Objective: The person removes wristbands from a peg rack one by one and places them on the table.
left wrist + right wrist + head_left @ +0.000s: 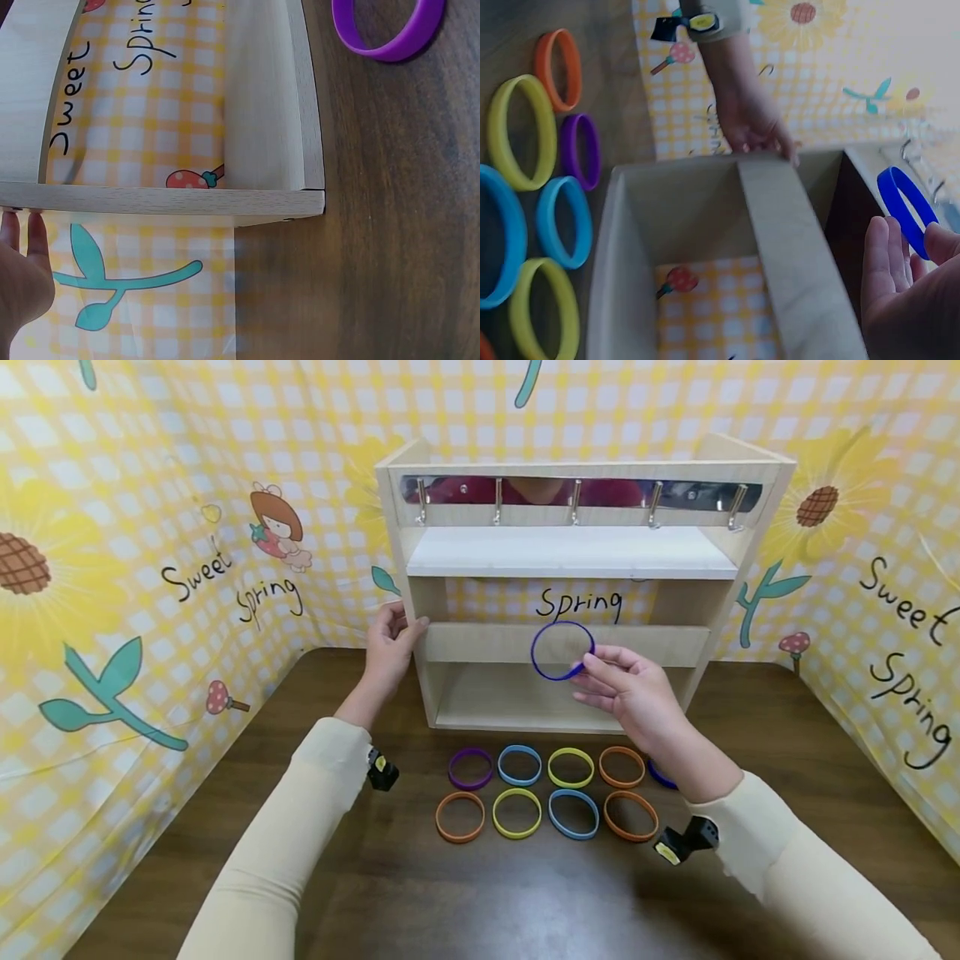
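Observation:
My right hand [626,689] pinches a dark blue silicone wristband [534,652] between thumb and fingers, held up in front of the wooden shelf [566,643]. In the right wrist view the blue band [891,196] stands upright at the fingertips. My left hand [390,647] grips the shelf's left side panel, thumb on the front edge. The left wrist view shows its fingers [37,238] against the outer face of that panel. On the table before the shelf lie two rows of wristbands, among them a purple one [450,774], a yellow one [551,774] and an orange one [438,824].
Several metal hooks [576,502] line a shiny strip [536,491] along the shelf's top. Beneath it is a white board [570,553]. Another blue band [662,778] lies partly behind my right forearm. Yellow checked cloth [322,410] surrounds the dark wooden table [420,902].

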A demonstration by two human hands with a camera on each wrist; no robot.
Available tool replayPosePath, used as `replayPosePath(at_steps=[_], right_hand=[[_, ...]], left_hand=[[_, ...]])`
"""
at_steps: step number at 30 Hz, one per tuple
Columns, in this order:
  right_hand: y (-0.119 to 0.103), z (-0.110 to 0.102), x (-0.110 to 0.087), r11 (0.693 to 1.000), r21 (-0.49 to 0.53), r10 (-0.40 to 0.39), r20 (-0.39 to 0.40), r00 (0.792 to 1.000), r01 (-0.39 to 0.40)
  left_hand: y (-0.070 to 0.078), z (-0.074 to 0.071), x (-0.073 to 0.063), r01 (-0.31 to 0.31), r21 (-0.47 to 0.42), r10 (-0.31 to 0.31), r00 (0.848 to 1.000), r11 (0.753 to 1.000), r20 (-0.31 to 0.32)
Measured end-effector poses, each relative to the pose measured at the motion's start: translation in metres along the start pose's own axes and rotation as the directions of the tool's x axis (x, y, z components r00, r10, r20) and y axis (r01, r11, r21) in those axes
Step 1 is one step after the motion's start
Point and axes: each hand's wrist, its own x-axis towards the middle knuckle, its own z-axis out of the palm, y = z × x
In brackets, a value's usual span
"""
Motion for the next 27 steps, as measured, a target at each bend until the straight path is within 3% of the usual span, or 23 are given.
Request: replayPosePath(at_steps=[9, 27], right_hand=[[0.008, -0.043, -0.013, 0.999, 0.024, 0.045, -0.011, 0.999, -0.045], [0.016, -0.105, -0.037, 0.980, -0.149, 0.128, -0.026, 0.991, -0.131]], left_hand=[[0.000, 0.002, 0.002, -0.007, -0.019, 0.007, 1.000, 1.000, 0.014], [0.002, -0.001, 0.000, 0.019, -0.014, -0.019, 1.000, 1.000, 0.007]])
